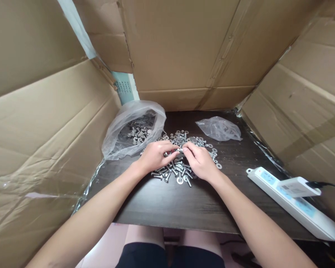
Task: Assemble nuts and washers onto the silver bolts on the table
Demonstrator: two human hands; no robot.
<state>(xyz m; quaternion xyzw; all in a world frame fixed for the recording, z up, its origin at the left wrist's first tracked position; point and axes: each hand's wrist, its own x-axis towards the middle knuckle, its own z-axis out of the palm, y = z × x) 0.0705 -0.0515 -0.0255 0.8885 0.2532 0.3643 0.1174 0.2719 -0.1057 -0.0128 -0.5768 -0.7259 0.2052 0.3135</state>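
My left hand (155, 155) and my right hand (199, 161) meet over a pile of metal bolts (175, 172) on a dark wooden table (167, 203). Both pinch one small bolt (178, 150) between their fingertips; the left hand grips its shank end, the right hand its other end, where a nut or washer seems to sit. Loose washers and nuts (197, 142) are scattered just beyond the hands.
A clear plastic bag (134, 128) full of bolts lies open at the back left. A smaller crumpled bag (219, 128) lies at the back right. A white power strip (293, 199) with an adapter plugged in runs along the right edge. Cardboard walls (44, 141) enclose the table.
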